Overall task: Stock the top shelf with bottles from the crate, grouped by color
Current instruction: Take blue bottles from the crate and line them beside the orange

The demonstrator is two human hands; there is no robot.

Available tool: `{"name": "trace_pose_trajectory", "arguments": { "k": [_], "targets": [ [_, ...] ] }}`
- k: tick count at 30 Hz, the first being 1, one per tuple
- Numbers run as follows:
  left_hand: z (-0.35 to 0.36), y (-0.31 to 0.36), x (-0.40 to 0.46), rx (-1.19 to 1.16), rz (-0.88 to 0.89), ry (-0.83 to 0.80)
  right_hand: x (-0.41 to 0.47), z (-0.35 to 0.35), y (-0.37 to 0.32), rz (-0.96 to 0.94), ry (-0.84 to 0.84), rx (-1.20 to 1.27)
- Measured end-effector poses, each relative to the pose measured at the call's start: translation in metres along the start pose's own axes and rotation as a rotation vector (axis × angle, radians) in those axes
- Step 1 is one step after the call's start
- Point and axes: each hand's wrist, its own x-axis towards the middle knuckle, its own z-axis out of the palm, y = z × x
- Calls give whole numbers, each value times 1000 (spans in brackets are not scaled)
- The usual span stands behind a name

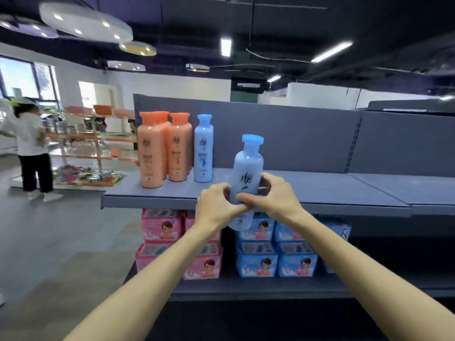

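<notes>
Both hands grip the blue bottle (247, 173) low at frame centre, left hand (216, 205) and right hand (275, 195) curled around it before the top shelf (320, 190). Smooth, stiff plastic, probably weighty if full, so I'd hold mid-body, not the cap.

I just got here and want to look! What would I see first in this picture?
First you'd see a blue bottle held up in front of the top shelf by the left hand and the right hand. Behind it, at the shelf's left end, orange bottles stand together, with another blue bottle right beside them.
</notes>
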Motion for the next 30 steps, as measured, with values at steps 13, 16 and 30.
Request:
{"name": "trace_pose_trajectory", "arguments": {
  "k": [13,16,30],
  "targets": [
    [-63,-20,33,-85,14,23,63,29,-56,-56,-65,-50],
    [-67,-27,36,-60,-27,28,71,43,-55,-33,-68,-33],
    [-52,-69,81,-75,-167,16,119,84,-40,42,-36,-95]
  ]
}}
